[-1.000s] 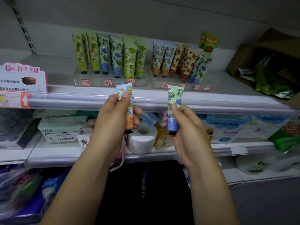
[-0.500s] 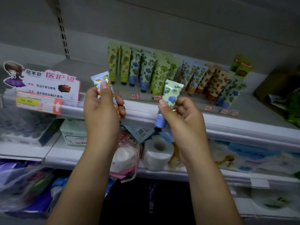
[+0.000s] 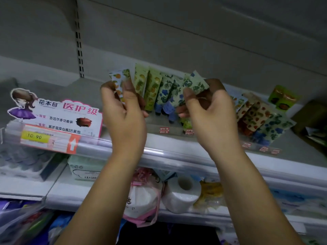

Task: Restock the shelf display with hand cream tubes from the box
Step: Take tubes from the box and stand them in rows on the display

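Note:
My left hand (image 3: 123, 114) pinches an orange-patterned hand cream tube (image 3: 118, 80) upright, just left of the row of standing tubes (image 3: 152, 92) on the upper shelf. My right hand (image 3: 210, 115) pinches a green-and-blue flowered tube (image 3: 193, 84), tilted, in front of the middle of that row. More tubes with red and blue prints (image 3: 256, 117) lean in a second clear display stand (image 3: 260, 147) to the right. The cardboard box (image 3: 307, 117) is only partly in view at the right edge.
A pink-and-white promotional sign (image 3: 58, 114) with a yellow price tag stands at the shelf's left front. The shelf's clear front rail (image 3: 177, 156) runs under both wrists. Below sit a toilet roll (image 3: 182, 193), tissue packs (image 3: 85, 168) and a pink-tied bag (image 3: 141, 197).
Both hands rose from below the shelf rail to the level of the standing tubes, carrying their tubes. The view also shifted closer and to the left; the box slid to the frame's edge.

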`<state>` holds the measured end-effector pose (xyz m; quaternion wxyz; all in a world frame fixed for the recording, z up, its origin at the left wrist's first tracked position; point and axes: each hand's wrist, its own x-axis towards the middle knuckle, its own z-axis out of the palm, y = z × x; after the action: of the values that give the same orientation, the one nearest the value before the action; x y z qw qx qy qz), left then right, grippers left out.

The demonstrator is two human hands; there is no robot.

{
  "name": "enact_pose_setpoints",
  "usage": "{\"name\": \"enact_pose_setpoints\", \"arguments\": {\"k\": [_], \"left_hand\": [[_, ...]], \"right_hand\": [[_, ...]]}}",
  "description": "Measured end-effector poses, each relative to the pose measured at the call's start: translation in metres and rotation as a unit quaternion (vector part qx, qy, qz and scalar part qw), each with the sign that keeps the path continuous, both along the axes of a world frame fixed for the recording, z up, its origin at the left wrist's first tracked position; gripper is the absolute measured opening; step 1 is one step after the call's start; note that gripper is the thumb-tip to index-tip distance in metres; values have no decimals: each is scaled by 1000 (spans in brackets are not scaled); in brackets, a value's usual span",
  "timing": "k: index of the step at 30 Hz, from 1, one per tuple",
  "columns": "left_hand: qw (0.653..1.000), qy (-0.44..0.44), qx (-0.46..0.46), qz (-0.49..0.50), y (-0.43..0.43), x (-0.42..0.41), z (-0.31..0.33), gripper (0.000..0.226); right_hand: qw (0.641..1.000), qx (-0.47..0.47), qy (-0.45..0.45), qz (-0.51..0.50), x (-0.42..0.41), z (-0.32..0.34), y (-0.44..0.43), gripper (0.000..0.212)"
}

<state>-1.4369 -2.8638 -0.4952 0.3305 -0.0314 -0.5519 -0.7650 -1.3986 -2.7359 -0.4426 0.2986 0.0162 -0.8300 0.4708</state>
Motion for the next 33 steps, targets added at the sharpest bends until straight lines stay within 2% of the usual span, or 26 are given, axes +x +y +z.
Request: {"name": "enact_pose_setpoints", "arguments": {"k": [6,12,21,33], "left_hand": [[1000,-22,-6,-6,-2,-4,-5,21],[1000,-14,-17,-9,-5,-4,-7,21],[1000,0,-14,-8,-5,-5,-9,15],[1000,-2,-13,-11,-4,-5,-9,18]], "right_hand": [[987,98,102,-78,-31,-16,-18,27],[973,169,132,-90,-50,-36,-24,31],[973,170,127,-91,-59,-51,-22,28],[959,183,171,-131,-67,-54,-30,30]]}}
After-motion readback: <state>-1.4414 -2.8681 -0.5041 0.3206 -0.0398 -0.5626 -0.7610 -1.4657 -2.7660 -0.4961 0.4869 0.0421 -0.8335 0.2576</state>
